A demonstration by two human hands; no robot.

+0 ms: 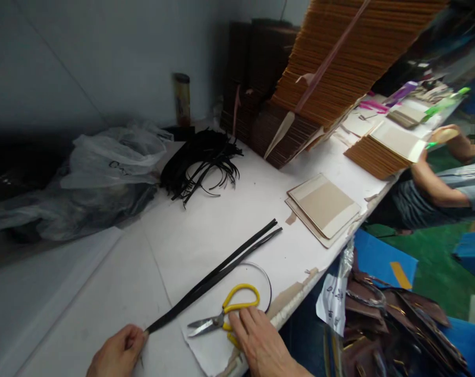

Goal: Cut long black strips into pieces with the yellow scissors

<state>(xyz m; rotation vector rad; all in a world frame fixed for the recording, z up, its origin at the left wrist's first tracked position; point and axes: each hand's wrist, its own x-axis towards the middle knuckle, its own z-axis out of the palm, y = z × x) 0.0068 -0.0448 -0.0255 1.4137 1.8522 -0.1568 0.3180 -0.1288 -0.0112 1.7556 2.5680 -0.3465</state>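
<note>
My left hand [118, 352] is closed, pinching the near end of a bundle of long black straps [216, 275] that lies diagonally across the white table [206, 230]. My right hand [261, 341] rests on the yellow-handled scissors [225, 315] at the table's front edge, fingers laid flat over the lower handle. The scissor blades point left and look nearly closed. A thin black loop curls just beyond the scissors.
A pile of black straps [200, 162] and clear plastic bags [103, 173] lie at the back left. Stacks of brown card [339, 68] lean at the back. Flat card pieces [323, 207] sit at right. Another person's arm [437, 183] works far right. Bags [386, 324] sit below the edge.
</note>
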